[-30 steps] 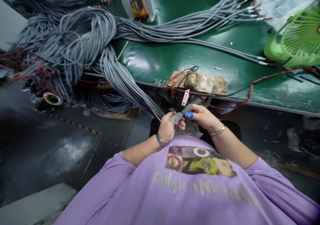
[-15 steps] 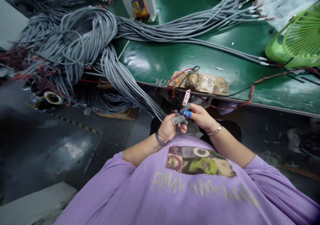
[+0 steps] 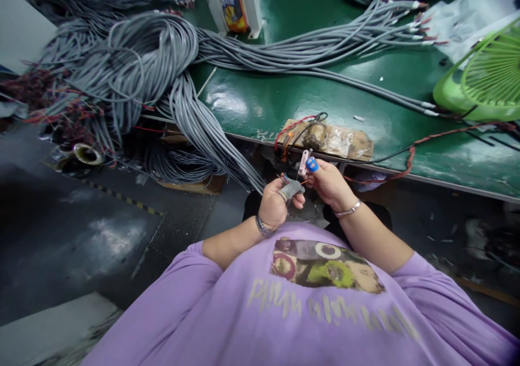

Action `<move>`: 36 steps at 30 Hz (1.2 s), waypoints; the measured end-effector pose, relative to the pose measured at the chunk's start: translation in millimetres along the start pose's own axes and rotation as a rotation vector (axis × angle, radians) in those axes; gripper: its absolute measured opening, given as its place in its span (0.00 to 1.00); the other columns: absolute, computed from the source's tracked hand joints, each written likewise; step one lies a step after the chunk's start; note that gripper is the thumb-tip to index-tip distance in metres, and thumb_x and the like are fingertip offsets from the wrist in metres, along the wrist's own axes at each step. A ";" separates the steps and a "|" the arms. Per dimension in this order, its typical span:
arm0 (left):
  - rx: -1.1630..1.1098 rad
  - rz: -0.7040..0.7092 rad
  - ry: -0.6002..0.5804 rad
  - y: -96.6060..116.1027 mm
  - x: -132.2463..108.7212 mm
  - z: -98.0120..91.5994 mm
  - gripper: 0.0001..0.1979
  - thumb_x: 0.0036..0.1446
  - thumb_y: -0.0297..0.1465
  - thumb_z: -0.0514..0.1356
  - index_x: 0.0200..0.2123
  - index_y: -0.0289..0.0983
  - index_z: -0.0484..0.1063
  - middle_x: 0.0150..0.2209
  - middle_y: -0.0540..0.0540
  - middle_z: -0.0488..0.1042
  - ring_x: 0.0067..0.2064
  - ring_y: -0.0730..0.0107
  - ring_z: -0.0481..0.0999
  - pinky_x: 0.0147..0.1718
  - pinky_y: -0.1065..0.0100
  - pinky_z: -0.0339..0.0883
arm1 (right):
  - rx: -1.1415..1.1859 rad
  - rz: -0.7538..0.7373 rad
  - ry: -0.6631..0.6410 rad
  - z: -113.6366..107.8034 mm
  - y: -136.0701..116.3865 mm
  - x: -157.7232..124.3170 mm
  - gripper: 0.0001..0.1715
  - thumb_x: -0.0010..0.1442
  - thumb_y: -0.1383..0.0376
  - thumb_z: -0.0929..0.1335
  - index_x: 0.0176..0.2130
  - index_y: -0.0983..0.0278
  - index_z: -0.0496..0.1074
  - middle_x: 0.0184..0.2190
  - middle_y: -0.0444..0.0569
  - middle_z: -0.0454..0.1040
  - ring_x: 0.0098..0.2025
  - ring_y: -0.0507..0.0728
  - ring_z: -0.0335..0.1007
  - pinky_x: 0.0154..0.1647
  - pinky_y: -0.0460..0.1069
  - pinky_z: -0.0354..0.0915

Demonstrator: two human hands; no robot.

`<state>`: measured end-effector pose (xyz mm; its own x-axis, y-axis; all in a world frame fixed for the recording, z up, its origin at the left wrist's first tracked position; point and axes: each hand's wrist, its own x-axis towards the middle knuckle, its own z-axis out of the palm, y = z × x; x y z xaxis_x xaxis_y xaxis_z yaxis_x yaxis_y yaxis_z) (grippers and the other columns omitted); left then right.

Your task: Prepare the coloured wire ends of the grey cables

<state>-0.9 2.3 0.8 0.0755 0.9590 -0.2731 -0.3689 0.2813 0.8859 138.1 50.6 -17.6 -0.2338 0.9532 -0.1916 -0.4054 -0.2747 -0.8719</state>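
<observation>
My left hand (image 3: 275,202) is closed around the end of a grey cable (image 3: 227,149), whose thin coloured wires (image 3: 285,178) stick out above the fist; a grey cot covers one finger. My right hand (image 3: 330,184), wearing a blue finger cot, is pinched on one of those thin wires and raised next to a small pink clip (image 3: 303,162) hanging at the bench edge. Both hands are held just below the green bench (image 3: 365,95), in front of a taped wooden block (image 3: 329,137) with red and black leads.
A large pile of grey cables (image 3: 122,68) lies on the left and hangs over the bench edge. More cable bundles (image 3: 345,36) cross the bench top. A green fan (image 3: 483,79) stands at the right, and a red-black lead (image 3: 410,152) runs along the edge.
My right hand has risen from beside the left fist towards the pink clip, drawing a thin wire with it. The left hand has stayed almost in place.
</observation>
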 end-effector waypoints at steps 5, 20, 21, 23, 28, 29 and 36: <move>-0.002 -0.016 -0.015 2.3 4.9 2.8 0.17 0.44 0.42 0.68 0.24 0.34 0.70 0.18 0.49 0.73 0.16 0.75 0.70 0.16 0.74 0.62 | -0.074 -0.133 0.162 8.0 1.4 2.6 0.31 0.48 0.39 0.71 0.24 0.64 0.68 0.17 0.39 0.62 0.19 0.46 0.54 0.19 0.44 0.51; 0.049 -0.023 -0.017 -5.4 3.0 -1.0 0.20 0.43 0.45 0.68 0.26 0.34 0.70 0.18 0.49 0.73 0.16 0.76 0.69 0.16 0.73 0.62 | 0.284 0.150 0.042 10.3 7.2 9.4 0.35 0.46 0.34 0.69 0.28 0.63 0.70 0.22 0.44 0.70 0.22 0.49 0.61 0.21 0.45 0.59; 0.057 -0.008 -0.016 -6.8 1.6 -3.2 0.20 0.44 0.46 0.68 0.26 0.34 0.70 0.18 0.49 0.73 0.16 0.76 0.69 0.16 0.73 0.63 | 0.289 0.160 0.035 8.4 7.4 8.1 0.35 0.46 0.34 0.68 0.28 0.63 0.69 0.23 0.44 0.70 0.22 0.49 0.61 0.21 0.44 0.59; 0.082 0.049 -0.010 -9.6 -1.1 -8.7 0.20 0.45 0.47 0.68 0.26 0.34 0.71 0.19 0.49 0.74 0.17 0.75 0.70 0.17 0.73 0.64 | 0.286 0.177 0.034 4.7 7.3 5.3 0.36 0.47 0.33 0.68 0.28 0.63 0.69 0.24 0.44 0.71 0.22 0.48 0.61 0.21 0.44 0.60; 0.303 0.301 0.070 -5.5 -1.6 -22.5 0.17 0.48 0.46 0.67 0.30 0.37 0.75 0.23 0.48 0.76 0.23 0.73 0.73 0.24 0.70 0.69 | 0.212 0.165 0.005 3.4 2.8 1.1 0.35 0.49 0.35 0.67 0.31 0.63 0.70 0.25 0.44 0.71 0.22 0.48 0.60 0.22 0.43 0.59; 0.378 0.355 0.094 -2.5 0.0 -24.2 0.16 0.47 0.44 0.67 0.29 0.37 0.75 0.23 0.48 0.76 0.24 0.72 0.73 0.26 0.69 0.69 | 0.197 0.159 0.002 4.4 1.2 1.0 0.34 0.49 0.35 0.68 0.31 0.63 0.70 0.25 0.44 0.71 0.22 0.48 0.60 0.21 0.43 0.58; 0.890 0.723 0.064 10.7 20.1 -26.2 0.10 0.46 0.37 0.66 0.20 0.41 0.69 0.20 0.49 0.69 0.25 0.70 0.66 0.32 0.65 0.64 | 0.153 0.061 0.037 11.0 -3.5 1.0 0.26 0.46 0.45 0.76 0.29 0.64 0.70 0.23 0.41 0.67 0.22 0.46 0.55 0.20 0.43 0.54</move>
<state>-27.6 23.7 -5.0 0.0559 0.9097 0.4115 0.4806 -0.3858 0.7875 129.6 51.2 -9.8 -0.2311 0.9372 -0.2611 -0.5220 -0.3459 -0.7797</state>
